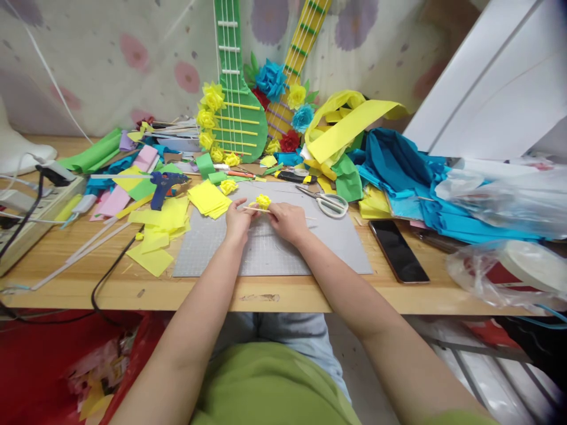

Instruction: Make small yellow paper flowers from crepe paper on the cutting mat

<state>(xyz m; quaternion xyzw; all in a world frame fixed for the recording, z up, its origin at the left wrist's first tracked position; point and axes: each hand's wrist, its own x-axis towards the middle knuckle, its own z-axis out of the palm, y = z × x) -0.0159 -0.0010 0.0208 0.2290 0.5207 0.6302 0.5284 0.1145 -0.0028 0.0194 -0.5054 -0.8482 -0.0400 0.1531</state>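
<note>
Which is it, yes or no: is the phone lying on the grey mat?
No, the phone lies on the wooden table, beside the grey mat.

"Where do we find the mat (274, 260)?"
"Centre of the frame, on the table (266, 290), with the flower (263, 201) over its upper middle."
"And around it?"
"We have the glue gun (165, 188) at upper left, the scissors (333, 208) across the upper right edge, the phone (399, 251) to the right, and two model instruments (243, 127) behind, top centre."
</note>
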